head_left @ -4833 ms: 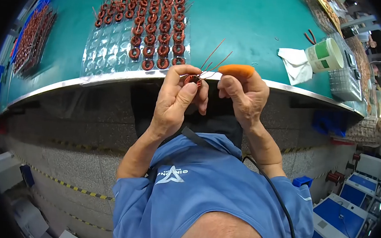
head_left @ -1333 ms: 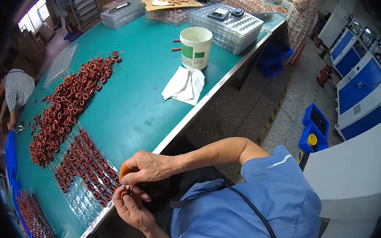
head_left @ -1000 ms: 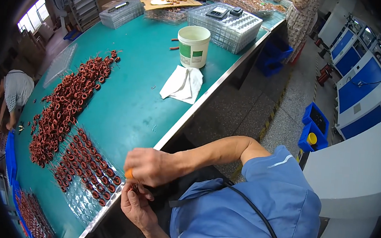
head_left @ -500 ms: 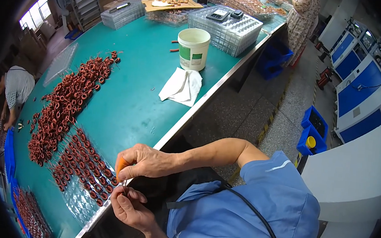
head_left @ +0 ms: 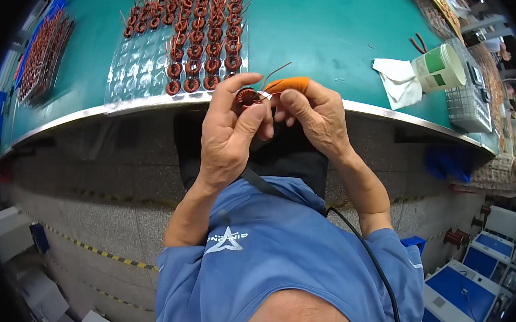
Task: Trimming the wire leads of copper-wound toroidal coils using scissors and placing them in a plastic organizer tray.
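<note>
My left hand (head_left: 227, 132) holds a ring-shaped coil (head_left: 247, 98) wound with red-brown copper wire, its thumb and fingers closed about it. One thin wire end (head_left: 276, 71) rises from beside the coil. My right hand (head_left: 315, 114) is closed right beside it, with an orange covering (head_left: 290, 85) round the index finger. A small shiny thin piece (head_left: 265, 95) shows between the hands; its kind is unclear. Beyond the left hand, rows of similar coils (head_left: 195, 51) stand in a clear plastic tray (head_left: 134, 68) at the table edge.
The green table (head_left: 315, 33) has a metal front edge (head_left: 381, 111). To the right are a white cloth (head_left: 398, 81), a tipped-looking white bucket (head_left: 441, 69) and stacked clear trays (head_left: 468, 110). More coils (head_left: 47, 56) lie at far left. A black cable (head_left: 376, 271) crosses my shirt.
My view has swung, so the table edge now runs across the top. The coil now shows more plainly in my left hand, and both hands remain close together.
</note>
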Tool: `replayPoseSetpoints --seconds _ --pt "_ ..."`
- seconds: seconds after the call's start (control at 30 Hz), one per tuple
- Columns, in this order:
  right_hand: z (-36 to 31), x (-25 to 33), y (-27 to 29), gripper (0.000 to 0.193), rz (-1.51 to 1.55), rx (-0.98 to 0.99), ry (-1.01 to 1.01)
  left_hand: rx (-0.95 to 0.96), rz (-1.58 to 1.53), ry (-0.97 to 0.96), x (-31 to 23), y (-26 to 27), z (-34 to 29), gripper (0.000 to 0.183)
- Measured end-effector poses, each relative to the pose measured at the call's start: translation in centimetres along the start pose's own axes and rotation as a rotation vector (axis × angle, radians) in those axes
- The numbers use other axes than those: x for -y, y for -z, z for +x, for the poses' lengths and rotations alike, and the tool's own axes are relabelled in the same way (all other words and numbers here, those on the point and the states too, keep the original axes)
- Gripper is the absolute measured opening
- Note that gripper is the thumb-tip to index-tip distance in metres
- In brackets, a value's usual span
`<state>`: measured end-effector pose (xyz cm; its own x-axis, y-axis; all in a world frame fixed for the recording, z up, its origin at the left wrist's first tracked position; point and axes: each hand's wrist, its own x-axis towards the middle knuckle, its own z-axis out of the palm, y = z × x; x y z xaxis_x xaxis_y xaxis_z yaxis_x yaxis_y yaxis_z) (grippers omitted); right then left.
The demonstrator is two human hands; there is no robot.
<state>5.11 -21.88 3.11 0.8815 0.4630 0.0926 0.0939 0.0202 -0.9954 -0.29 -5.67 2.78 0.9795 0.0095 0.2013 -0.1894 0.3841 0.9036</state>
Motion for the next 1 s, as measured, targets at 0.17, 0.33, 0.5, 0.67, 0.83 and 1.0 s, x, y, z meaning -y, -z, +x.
replayPoseSetpoints --seconds 0.17,0.33,0.5,0.67,0.83,1.0 --pt "-0.1 -0.9 -0.5 0.028 -0.008 -0.064 0.07 0.03 0.062 -0.003 0.2 0.2 -0.1 0.033" --pt "-0.7 -0.8 -1.4 0.014 -0.582 -0.266 0.592 -0.053 0.399 0.007 0.5 0.2 0.0 0.027" --pt "-1.6 2.1 0.1 0.03 -0.172 -0.221 0.07 0.026 0.248 -0.04 0.7 -0.6 -0.9 0.024" --pt "-1.2 -0.2 -0.2 0.025 -0.202 -0.28 0.065 0.058 0.176 0.048 1.3 0.3 -1.1 0.019" --pt "-0.1 -0.8 0.2 0.046 0.215 -0.046 0.033 0.099 0.128 0.095 1.0 1.2 -1.1 0.016" --pt "-0.7 2.1 1.4 0.029 0.087 0.006 -0.08 0.205 0.113 0.036 0.3 0.3 0.0 0.015"
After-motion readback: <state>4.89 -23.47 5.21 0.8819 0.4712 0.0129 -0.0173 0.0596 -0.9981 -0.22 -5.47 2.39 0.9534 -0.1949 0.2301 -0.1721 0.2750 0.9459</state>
